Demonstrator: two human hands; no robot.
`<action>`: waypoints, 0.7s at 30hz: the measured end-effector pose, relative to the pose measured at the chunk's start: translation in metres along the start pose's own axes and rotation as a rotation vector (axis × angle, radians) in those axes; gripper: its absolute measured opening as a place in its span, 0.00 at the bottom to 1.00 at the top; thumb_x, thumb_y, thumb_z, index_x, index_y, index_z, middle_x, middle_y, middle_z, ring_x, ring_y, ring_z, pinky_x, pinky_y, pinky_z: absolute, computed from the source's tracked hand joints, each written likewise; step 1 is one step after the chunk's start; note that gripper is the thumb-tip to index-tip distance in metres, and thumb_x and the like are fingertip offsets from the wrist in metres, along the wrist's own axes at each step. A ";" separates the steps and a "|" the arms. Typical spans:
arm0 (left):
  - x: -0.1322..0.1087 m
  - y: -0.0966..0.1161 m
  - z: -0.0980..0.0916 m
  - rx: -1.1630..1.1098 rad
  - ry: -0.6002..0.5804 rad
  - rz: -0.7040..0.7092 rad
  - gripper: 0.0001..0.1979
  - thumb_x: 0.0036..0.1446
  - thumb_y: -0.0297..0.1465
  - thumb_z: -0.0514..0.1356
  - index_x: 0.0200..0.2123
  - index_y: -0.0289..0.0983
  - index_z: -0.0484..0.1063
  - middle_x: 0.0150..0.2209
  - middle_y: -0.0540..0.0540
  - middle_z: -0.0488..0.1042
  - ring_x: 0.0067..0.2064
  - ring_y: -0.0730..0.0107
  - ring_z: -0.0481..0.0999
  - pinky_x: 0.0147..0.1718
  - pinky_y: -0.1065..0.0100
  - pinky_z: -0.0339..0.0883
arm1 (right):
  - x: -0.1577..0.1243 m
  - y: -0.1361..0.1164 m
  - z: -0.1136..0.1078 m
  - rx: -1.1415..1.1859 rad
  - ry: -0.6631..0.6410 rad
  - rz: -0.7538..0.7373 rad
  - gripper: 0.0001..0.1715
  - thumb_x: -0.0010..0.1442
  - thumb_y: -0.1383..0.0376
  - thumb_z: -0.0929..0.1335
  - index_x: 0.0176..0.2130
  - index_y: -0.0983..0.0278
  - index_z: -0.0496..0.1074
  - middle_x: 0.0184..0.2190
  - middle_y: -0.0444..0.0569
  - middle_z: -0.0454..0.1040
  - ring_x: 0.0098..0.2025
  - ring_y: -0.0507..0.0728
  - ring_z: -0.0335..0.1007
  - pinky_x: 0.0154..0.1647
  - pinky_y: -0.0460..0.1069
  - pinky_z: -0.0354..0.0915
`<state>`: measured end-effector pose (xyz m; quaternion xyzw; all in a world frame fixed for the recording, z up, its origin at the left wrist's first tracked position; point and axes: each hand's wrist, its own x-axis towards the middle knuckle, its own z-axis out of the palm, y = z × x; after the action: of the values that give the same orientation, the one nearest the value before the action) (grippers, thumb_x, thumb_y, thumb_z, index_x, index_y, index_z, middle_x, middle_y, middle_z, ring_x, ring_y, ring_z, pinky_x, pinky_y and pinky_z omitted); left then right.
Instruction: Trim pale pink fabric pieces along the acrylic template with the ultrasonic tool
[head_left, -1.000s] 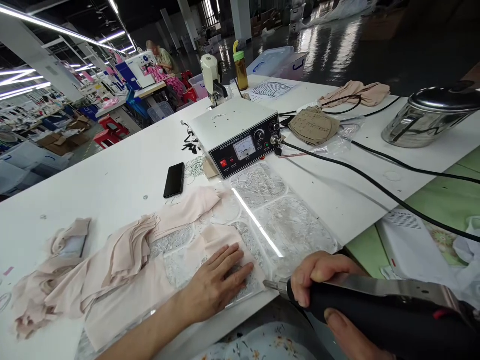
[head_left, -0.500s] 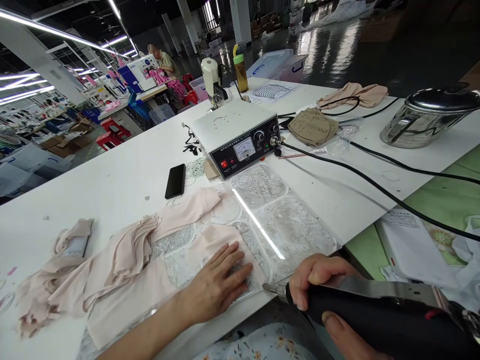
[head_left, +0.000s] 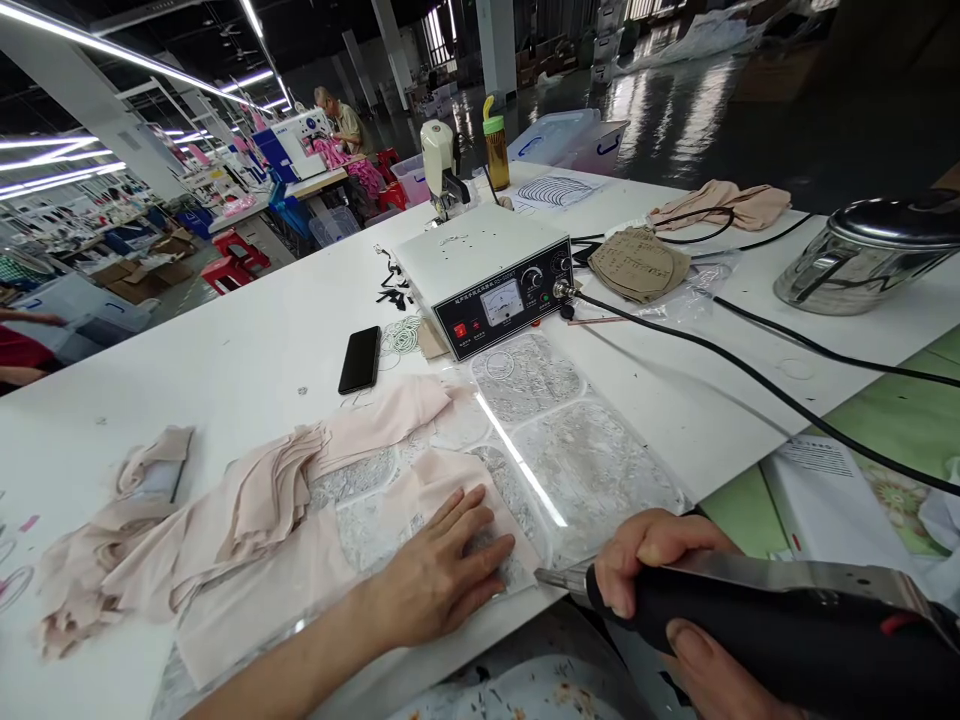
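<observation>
My left hand (head_left: 450, 572) lies flat with its fingers spread, pressing on a thin pale-pink fabric piece (head_left: 442, 480). That piece rests on a clear patterned plastic sheet (head_left: 600, 470) near the table's front edge. My right hand (head_left: 652, 560) is wrapped round a black handheld ultrasonic tool (head_left: 780, 625) with a metal nose. Its pointed tip is at the fabric's right edge; whether it touches cannot be made out. More pink fabric lies left of my left hand, in a layered stack (head_left: 255, 500).
Behind the sheet stands a control box (head_left: 502, 300) with a dial, a black cable (head_left: 705, 345) running from it towards the right. A phone (head_left: 359, 360), a steel pot (head_left: 862, 250), brown card templates (head_left: 637, 262) and a bottle (head_left: 496, 150) are on the white table. Another person sits far back.
The view has shifted slightly, so the table things appear a little further right. Both hands and the tool keep nearly the same place on the fabric. A red-clothed person shows at the left edge.
</observation>
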<state>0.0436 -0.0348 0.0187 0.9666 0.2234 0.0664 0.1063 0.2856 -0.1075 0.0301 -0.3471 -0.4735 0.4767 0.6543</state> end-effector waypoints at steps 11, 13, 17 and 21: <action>0.002 0.002 0.002 0.006 0.015 -0.004 0.17 0.66 0.34 0.56 0.55 0.34 0.66 0.49 0.37 0.69 0.64 0.45 0.60 0.60 0.45 0.59 | 0.003 0.005 0.001 0.017 0.068 0.021 0.07 0.61 0.59 0.65 0.41 0.56 0.65 0.30 0.46 0.67 0.30 0.54 0.67 0.32 0.52 0.68; 0.002 0.002 0.002 0.010 0.017 0.002 0.17 0.66 0.34 0.56 0.55 0.34 0.66 0.49 0.37 0.69 0.64 0.45 0.60 0.60 0.45 0.59 | 0.003 0.003 0.003 0.020 0.081 0.010 0.06 0.62 0.59 0.65 0.41 0.56 0.65 0.29 0.46 0.67 0.30 0.54 0.67 0.31 0.51 0.67; 0.002 0.002 0.002 0.030 0.020 0.001 0.18 0.67 0.35 0.55 0.56 0.33 0.65 0.49 0.36 0.69 0.64 0.45 0.60 0.60 0.45 0.60 | 0.006 -0.002 0.006 0.002 0.073 0.018 0.05 0.62 0.59 0.65 0.39 0.56 0.66 0.28 0.46 0.67 0.30 0.54 0.67 0.30 0.49 0.67; 0.002 0.003 0.006 0.050 0.031 -0.014 0.19 0.67 0.35 0.54 0.58 0.34 0.64 0.47 0.37 0.70 0.64 0.45 0.59 0.59 0.43 0.60 | 0.007 0.000 0.004 -0.003 0.047 -0.004 0.05 0.63 0.59 0.65 0.41 0.56 0.65 0.29 0.46 0.68 0.30 0.53 0.67 0.32 0.49 0.67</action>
<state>0.0481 -0.0374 0.0136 0.9663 0.2334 0.0749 0.0793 0.2830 -0.1006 0.0338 -0.3582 -0.4592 0.4666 0.6656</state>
